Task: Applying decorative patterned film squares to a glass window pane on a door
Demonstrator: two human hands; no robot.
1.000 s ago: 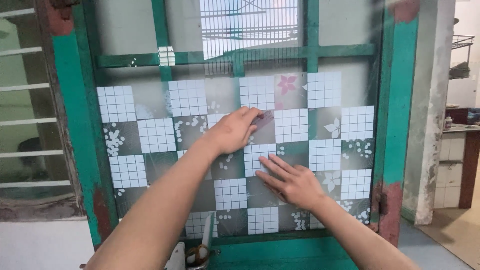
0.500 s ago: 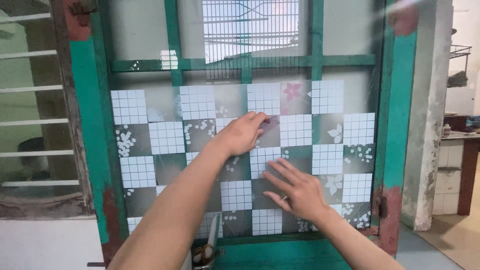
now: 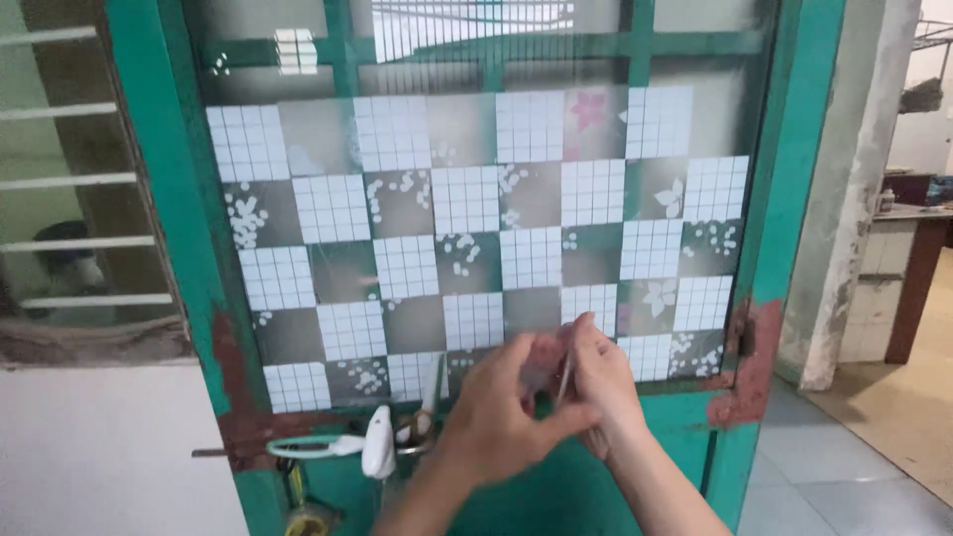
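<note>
A green-framed door has a glass pane covered with a checkered film of white grid squares and frosted flower squares. My two hands meet in front of the pane's lower edge, off the glass. My right hand pinches a thin pale strip-like object that stands roughly upright. My left hand is curled against it, with the fingertips on the same object and the thumb reaching toward the right hand. I cannot make out what the thin object is.
Below the pane, a holder on the door carries a white tool, a teal-handled tool and other upright handles. Rusty patches mark the frame. A barred window is to the left, and a tiled floor and a counter to the right.
Both hands have left the film, where they were pressed flat, and come down and together at the pane's bottom edge around a thin object. The view has moved closer.
</note>
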